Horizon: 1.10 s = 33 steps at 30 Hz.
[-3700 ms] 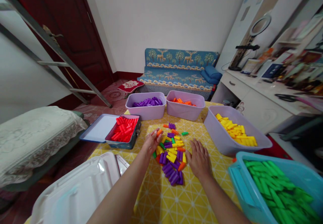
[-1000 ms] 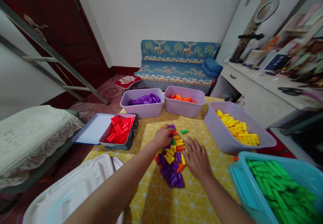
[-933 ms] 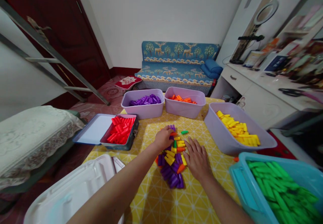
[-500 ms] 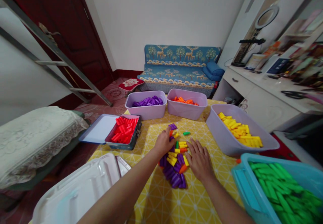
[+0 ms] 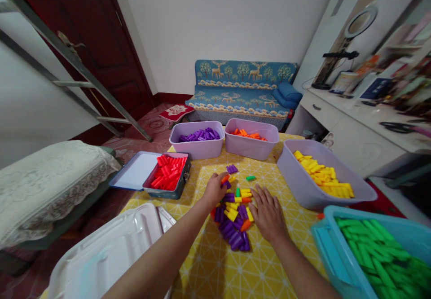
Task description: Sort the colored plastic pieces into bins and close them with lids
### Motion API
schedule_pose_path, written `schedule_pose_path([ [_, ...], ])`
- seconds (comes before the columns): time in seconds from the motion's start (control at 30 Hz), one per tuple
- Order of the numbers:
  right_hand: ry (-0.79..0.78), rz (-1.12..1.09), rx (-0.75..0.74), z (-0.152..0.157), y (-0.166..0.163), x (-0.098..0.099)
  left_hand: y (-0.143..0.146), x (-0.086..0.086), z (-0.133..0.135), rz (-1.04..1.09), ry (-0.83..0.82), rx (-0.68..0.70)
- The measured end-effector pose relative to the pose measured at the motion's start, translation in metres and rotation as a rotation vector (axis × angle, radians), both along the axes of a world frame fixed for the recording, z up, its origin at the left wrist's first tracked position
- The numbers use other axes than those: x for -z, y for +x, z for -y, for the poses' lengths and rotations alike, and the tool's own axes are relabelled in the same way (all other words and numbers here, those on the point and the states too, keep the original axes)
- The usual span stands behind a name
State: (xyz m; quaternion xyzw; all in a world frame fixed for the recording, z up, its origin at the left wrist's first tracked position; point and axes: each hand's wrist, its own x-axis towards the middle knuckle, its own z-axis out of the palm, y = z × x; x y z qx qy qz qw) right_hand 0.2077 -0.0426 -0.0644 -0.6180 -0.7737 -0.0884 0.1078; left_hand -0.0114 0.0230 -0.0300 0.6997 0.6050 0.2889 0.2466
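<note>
A heap of small plastic sticks (image 5: 234,216), purple, yellow, orange and green, lies on the yellow tablecloth (image 5: 215,267). My left hand (image 5: 214,189) is at the heap's far left edge, fingers curled on an orange stick (image 5: 225,178). My right hand (image 5: 267,213) lies flat with fingers spread against the heap's right side and holds nothing. A few purple sticks (image 5: 231,169) and one green stick (image 5: 250,178) lie apart beyond the heap.
Around the heap stand a red-stick tin (image 5: 167,178), lilac tubs of purple (image 5: 197,139), orange (image 5: 251,138) and yellow sticks (image 5: 323,175), and a blue tub of green sticks (image 5: 373,254). A white lid (image 5: 107,254) lies near left. A ladder, bed and sofa stand beyond.
My left hand has drawn back toward the heap's left edge and now pinches an orange stick. The right hand has stayed flat beside the heap.
</note>
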Motion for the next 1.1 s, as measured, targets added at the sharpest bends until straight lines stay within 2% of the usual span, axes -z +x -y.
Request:
schedule_pose_path([
  [0.23,-0.015,0.002,0.007,0.000,0.000,-0.002,-0.008,0.007,0.002,0.092,-0.004,-0.147],
  [0.37,-0.001,-0.007,-0.001,0.000,0.000,-0.002,-0.018,0.001,0.001,0.182,-0.049,-0.196],
  [0.47,0.015,-0.010,-0.003,0.000,0.000,-0.002,-0.026,-0.012,-0.003,0.359,-0.147,-0.201],
  [0.57,0.015,-0.008,-0.004,0.000,0.000,-0.002,-0.036,-0.033,-0.014,0.481,-0.208,-0.211],
  [0.73,0.015,-0.012,-0.005,-0.001,0.001,0.001,-0.053,-0.074,-0.036,0.650,-0.222,-0.240],
  [0.83,0.020,-0.021,-0.005,-0.001,0.001,0.002,-0.058,-0.094,-0.040,0.733,-0.221,-0.250],
  [0.97,0.012,-0.030,-0.006,0.000,0.000,-0.002,-0.060,-0.105,-0.035,0.917,-0.312,-0.222],
  [1.03,0.003,-0.032,-0.003,0.001,-0.001,-0.004,-0.059,-0.105,-0.029,0.989,-0.389,-0.185],
  [1.1,-0.001,-0.033,0.000,0.001,-0.001,-0.005,-0.057,-0.101,-0.022,0.966,-0.438,-0.152],
])
